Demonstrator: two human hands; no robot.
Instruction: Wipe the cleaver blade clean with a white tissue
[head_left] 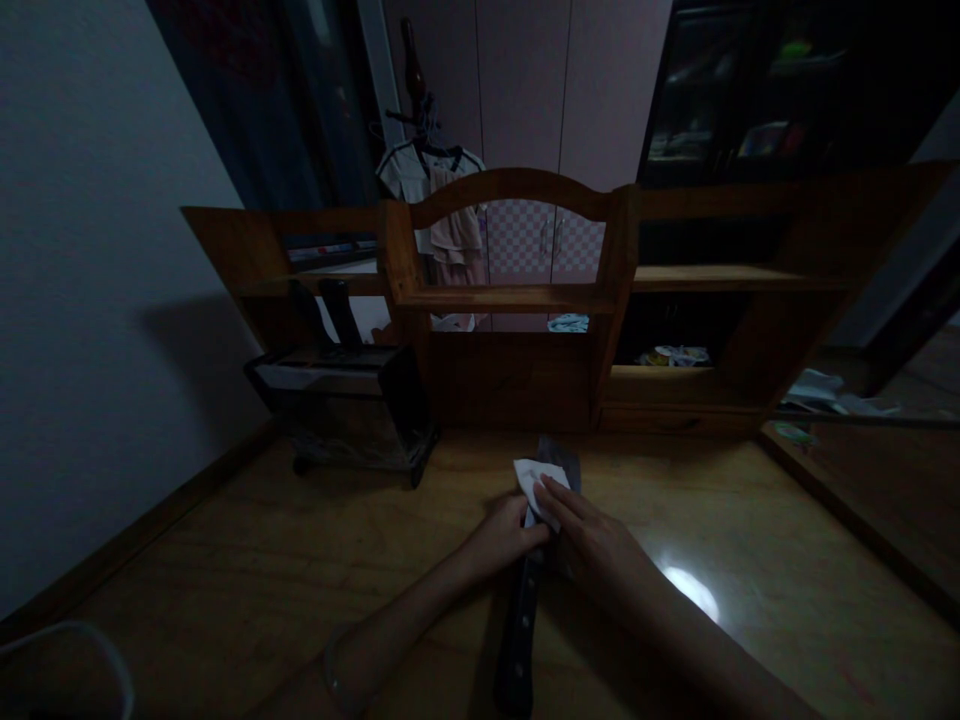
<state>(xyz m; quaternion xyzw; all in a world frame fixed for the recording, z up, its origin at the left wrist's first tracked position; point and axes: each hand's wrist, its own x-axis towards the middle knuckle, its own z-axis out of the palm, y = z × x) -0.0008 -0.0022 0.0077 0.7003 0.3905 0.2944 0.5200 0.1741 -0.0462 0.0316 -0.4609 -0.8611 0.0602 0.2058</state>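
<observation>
A large knife lies on the wooden desk (712, 520), its black handle (517, 640) pointing toward me and its dark blade (561, 458) pointing away. My left hand (501, 535) is closed around the knife where handle meets blade. My right hand (592, 545) presses a folded white paper or tissue (534, 478) onto the blade, fingers together on top of it. The light is dim, so the blade shows only as a dark shape beyond the paper.
A dark knife rack (345, 405) with black handles (330, 312) sticking up stands at the back left. A wooden shelf unit (517, 298) runs along the desk's far edge. A wall (90, 350) closes the left side. A lamp glare (691, 590) lies right of my hands.
</observation>
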